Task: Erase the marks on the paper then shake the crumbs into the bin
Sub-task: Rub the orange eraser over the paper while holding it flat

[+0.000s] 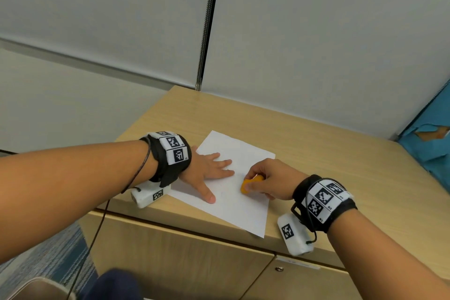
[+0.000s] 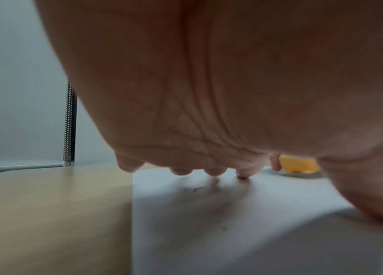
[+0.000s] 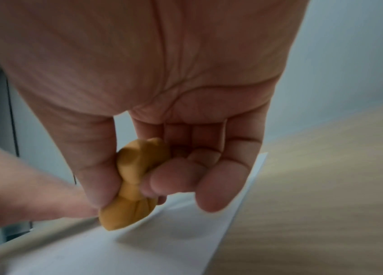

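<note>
A white sheet of paper lies on the wooden cabinet top. My left hand presses flat on the paper's left part with the fingers spread. My right hand pinches an orange, lumpy eraser between thumb and fingers, its lower end on the paper. In the right wrist view the eraser sits between thumb and curled fingers above the paper. The left wrist view shows dark crumbs on the paper by my fingertips, with the eraser beyond. Faint marks lie near my left thumb.
The cabinet stands against grey wall panels with a dark vertical seam. A blue torn object leans at the right edge. Cabinet doors face me below the top. A grey rim shows at the bottom left on the floor.
</note>
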`<state>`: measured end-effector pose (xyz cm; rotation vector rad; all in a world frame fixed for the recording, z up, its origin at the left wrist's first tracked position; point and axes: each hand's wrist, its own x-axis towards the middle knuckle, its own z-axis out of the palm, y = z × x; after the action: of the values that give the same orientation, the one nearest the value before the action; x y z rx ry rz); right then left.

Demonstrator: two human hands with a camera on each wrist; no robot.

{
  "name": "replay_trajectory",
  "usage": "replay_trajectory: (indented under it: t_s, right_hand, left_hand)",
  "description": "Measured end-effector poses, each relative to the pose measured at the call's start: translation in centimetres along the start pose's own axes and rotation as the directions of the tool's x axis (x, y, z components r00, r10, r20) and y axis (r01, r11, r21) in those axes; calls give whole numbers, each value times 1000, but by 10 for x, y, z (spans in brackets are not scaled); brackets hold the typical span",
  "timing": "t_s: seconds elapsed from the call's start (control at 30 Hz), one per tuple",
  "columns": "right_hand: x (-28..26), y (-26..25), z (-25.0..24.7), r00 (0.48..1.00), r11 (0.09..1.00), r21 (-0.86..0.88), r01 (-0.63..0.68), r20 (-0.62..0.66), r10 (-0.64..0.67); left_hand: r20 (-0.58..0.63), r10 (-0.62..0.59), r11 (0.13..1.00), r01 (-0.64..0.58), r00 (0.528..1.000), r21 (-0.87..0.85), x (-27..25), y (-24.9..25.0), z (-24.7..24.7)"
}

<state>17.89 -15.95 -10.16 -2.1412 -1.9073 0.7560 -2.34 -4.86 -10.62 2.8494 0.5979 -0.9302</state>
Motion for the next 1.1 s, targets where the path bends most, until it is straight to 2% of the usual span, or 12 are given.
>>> replay_trajectory:
  t_s: [0.17,0.3,0.4,0.47,0.53,0.57,0.7,0.8,0.83,0.93,1.03,1.1]
  right_hand:
    - [5,-21,17,987,986,-56,155,52,-153]
    - [11,-31,13,972,917,-321,237,80,-223]
    - [15,-36,12,971,853,-477,211,6,-237]
    - [15,-38,13,968,874,-423,241,44,-245]
    - [13,-42,11,961,914,-312,260,171,-215]
    - [14,-44,11,958,914,-306,268,183,-219]
    - [25,-43,14,968,894,-392,218,-26,-248]
    - [22,-48,14,962,910,-318,266,140,-233]
    - [23,-50,13,964,913,-315,259,143,-224]
    - [28,-49,13,971,896,-383,223,7,-239]
    - [24,-53,8,965,922,-308,235,185,-184]
    - [24,-54,6,969,921,-321,219,185,-166]
  left_hand:
    - [4,-5,998,6,1000,-56,9,-4,7]
    - [0,-25,997,25,1000,-71,13,-5,12]
    - [-4,-34,998,34,999,-56,11,-2,9]
    - [3,-38,998,38,999,-52,11,-1,9]
    - [10,-41,998,41,999,-57,10,-2,9]
    - [10,-43,998,43,999,-54,9,-2,8]
    - [19,-53,998,54,998,-32,7,3,3]
    - [26,-57,998,58,998,-35,7,2,3]
    - [26,-57,998,58,998,-37,7,2,3]
    - [32,-58,998,59,998,-19,8,3,3]
    - [28,-61,998,61,998,-23,9,2,4]
    - [29,-64,998,65,998,-24,9,1,4]
